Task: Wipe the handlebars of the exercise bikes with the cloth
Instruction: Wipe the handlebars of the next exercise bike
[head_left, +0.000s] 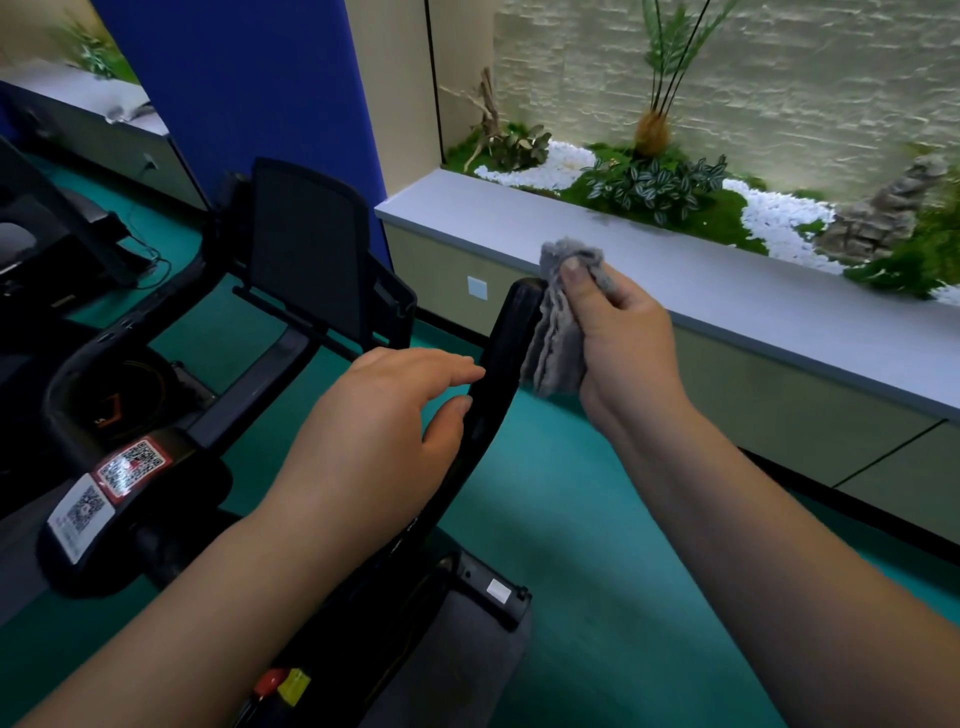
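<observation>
Mid-wipe on R handlebar (506, 338) tip at 12 o'clock: R hand (618, 343) pinching bunched grey cloth (563, 322) against bar's 3 o'clock side, L hand (384, 415) fingers straight, steadying bar w/o gripping; next prob drag cloth down toward 6.

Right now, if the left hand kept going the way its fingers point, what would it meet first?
The left hand points right, at the black handlebar; its fingertips look at or touching it already. Beyond the bar is the grey cloth gripped by the right hand.
</observation>
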